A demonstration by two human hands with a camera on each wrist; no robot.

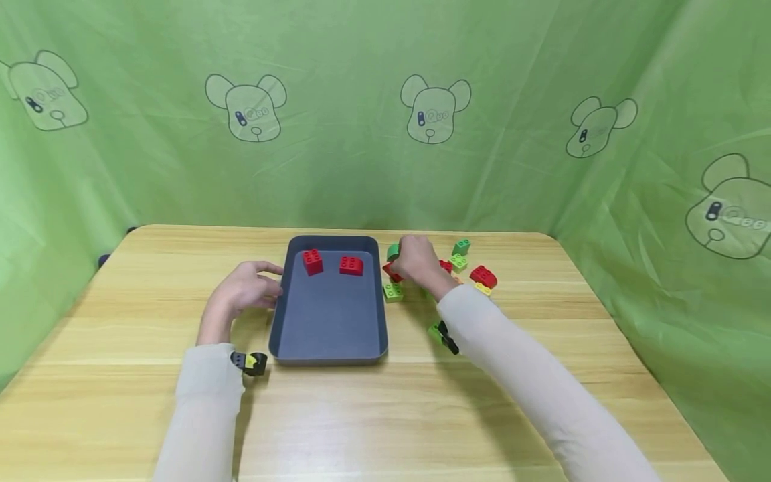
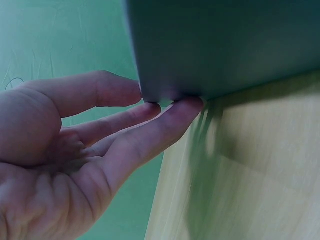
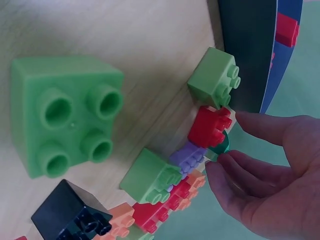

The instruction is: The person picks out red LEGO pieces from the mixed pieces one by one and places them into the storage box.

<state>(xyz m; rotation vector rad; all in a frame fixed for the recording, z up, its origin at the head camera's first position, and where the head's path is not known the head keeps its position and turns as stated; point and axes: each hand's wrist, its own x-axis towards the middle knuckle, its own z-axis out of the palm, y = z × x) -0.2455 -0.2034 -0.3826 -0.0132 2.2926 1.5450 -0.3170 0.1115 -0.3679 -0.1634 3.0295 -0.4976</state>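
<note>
A dark blue-grey tray (image 1: 328, 314) holds two red bricks, one on the left (image 1: 312, 262) and one on the right (image 1: 351, 266). At its left wall is my left hand (image 1: 243, 288), whose extended fingertips touch the tray's outer side in the left wrist view. My right hand (image 1: 417, 260) reaches over loose toy bricks beyond the tray's right wall. In the right wrist view, thumb and fingers stand apart around a red brick (image 3: 207, 127); no firm grip shows. Beside that brick are a light green brick (image 3: 212, 77) and a purple brick (image 3: 189, 156).
More bricks lie to the right: a dark green one (image 1: 461, 247), a red one (image 1: 483, 276) and a yellow one (image 1: 482, 288). Under the right wrist is a green brick (image 1: 435, 333). A black brick (image 3: 70, 212) shows in the right wrist view. Green curtains surround the wooden table (image 1: 325, 422).
</note>
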